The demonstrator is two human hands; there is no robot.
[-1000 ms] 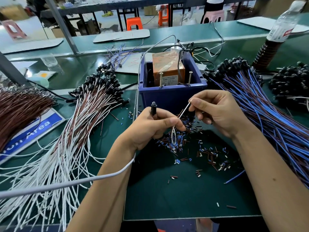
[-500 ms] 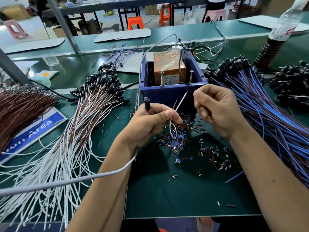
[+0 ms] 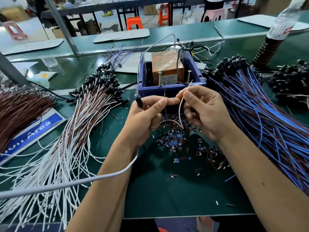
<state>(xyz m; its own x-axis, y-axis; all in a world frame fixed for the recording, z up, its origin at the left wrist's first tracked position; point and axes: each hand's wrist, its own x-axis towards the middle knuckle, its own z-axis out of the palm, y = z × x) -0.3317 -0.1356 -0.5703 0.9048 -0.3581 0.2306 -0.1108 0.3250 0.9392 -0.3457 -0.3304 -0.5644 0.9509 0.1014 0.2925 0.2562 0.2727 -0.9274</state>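
Note:
My left hand (image 3: 147,117) grips a small black connector (image 3: 138,101) and pinches its thin brown wire (image 3: 165,104) between thumb and forefinger. My right hand (image 3: 203,111) pinches the same part's white wire (image 3: 181,106) near its tip, which points up toward the blue box (image 3: 170,88). The two wires loop down between my hands above a heap of cut insulation bits (image 3: 175,139). Both hands hover just in front of the box, which holds an orange-brown block (image 3: 167,67) and two upright screws.
A spread of white-and-brown leads with black connectors (image 3: 80,124) lies to the left, and a brown wire bundle (image 3: 18,108) at far left. Blue-and-brown leads (image 3: 260,118) fan out on the right. A grey cable (image 3: 70,184) crosses my left forearm. A water bottle (image 3: 282,22) stands back right.
My right hand let go of the white wire, then took it again nearer my left hand. The wire pair has split, brown to the left hand, white to the right.

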